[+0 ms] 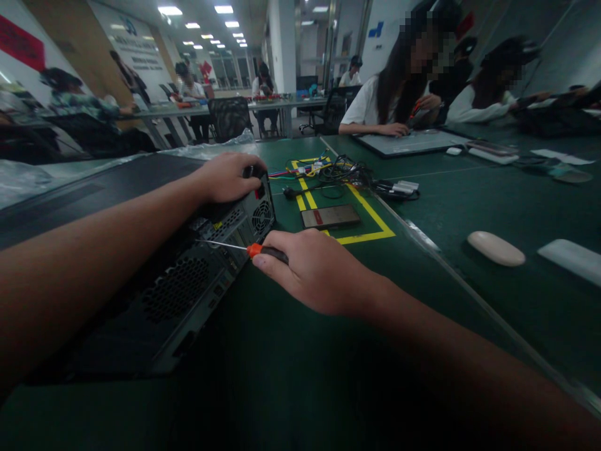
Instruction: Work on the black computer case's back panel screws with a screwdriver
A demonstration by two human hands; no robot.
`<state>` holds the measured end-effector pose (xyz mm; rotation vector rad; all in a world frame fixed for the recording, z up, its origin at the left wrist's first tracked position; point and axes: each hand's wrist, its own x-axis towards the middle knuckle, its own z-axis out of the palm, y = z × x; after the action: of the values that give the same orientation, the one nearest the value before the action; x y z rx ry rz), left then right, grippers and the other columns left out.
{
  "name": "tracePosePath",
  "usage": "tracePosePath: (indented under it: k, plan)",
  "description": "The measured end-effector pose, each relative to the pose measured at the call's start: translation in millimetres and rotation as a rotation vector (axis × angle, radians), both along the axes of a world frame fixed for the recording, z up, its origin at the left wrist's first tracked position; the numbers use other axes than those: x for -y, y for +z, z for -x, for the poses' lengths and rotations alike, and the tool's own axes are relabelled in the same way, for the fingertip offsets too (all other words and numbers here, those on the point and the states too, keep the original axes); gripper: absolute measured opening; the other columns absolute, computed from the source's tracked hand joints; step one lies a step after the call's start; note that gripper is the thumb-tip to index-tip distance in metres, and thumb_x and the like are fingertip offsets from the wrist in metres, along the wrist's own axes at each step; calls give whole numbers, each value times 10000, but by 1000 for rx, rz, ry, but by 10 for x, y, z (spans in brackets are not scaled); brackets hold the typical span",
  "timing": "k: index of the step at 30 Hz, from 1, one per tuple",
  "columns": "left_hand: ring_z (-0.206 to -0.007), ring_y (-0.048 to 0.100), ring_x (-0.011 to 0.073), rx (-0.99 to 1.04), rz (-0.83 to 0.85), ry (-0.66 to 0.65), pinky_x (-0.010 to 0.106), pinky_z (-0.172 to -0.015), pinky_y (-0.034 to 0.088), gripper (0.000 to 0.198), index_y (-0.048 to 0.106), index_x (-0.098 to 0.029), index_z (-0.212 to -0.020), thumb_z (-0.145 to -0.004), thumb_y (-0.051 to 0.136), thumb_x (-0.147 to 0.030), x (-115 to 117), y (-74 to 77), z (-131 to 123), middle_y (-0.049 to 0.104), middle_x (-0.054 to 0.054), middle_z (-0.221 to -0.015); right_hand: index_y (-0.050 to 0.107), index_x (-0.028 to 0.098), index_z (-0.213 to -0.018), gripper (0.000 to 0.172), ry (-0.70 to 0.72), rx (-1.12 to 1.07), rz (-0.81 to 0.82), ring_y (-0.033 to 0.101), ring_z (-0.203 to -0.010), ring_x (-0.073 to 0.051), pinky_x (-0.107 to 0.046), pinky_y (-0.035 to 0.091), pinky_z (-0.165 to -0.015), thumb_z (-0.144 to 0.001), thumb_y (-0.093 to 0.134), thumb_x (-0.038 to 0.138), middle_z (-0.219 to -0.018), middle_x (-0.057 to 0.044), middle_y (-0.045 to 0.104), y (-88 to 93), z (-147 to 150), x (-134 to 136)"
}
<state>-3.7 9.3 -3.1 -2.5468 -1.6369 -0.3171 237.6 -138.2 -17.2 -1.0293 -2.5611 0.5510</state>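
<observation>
A black desktop computer case (178,275) lies on the green table at the left, its vented back panel turned to the right. My left hand (232,178) rests over the far upper edge of that panel, fingers curled around it. A small dark part shows between thumb and forefinger; what it is I cannot tell. In my right hand (314,269) is a screwdriver (256,250) with an orange and black handle, gripped between thumb and fingers. Its thin shaft points left, and the tip reaches the back panel near the slot covers; exact contact is hard to see.
Beyond the case lie tangled cables (347,170) and a phone (331,216) inside yellow tape (370,237). To the right are a beige oval object (496,248) and a white object (573,260). A co-worker (375,106) sits across the table. Clear plastic wrap (206,150) lies behind the case.
</observation>
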Motion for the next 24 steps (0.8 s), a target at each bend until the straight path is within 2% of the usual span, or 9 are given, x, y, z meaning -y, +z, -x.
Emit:
tracePosePath:
  k: [4,9,20,24]
  plan:
    - [-1169,644,329,-2,-3,7,457,-1065,465,576,718,-243,-1333,-837,503,-441,21,10,-17,731,107,-1246,680,179,-1105,280,-38,106,-204,665,-784,-186,-285,262,-618,-1078,510,400,-927,-62,749,84,25,145]
    - [-1175,639,330,-17,9,20,450,-1068,460,597,707,-236,-1356,-841,493,-449,41,28,-29,720,112,-1259,669,187,-1100,236,-32,160,-325,670,-801,-189,-283,311,-613,-1093,467,310,-934,-59,731,91,35,261]
    - [-1155,646,324,-28,8,8,436,-1055,471,587,704,-226,-1345,-837,500,-439,38,45,-35,719,109,-1262,688,200,-1096,228,-22,119,-357,634,-762,-173,-303,299,-578,-1084,473,274,-900,-45,713,100,8,362]
    - [-1186,633,332,-15,7,16,447,-1073,457,596,697,-225,-1355,-836,499,-442,34,35,-31,711,103,-1278,694,200,-1063,214,-40,90,-301,611,-714,-155,-305,308,-593,-1077,497,283,-876,-35,717,101,5,385]
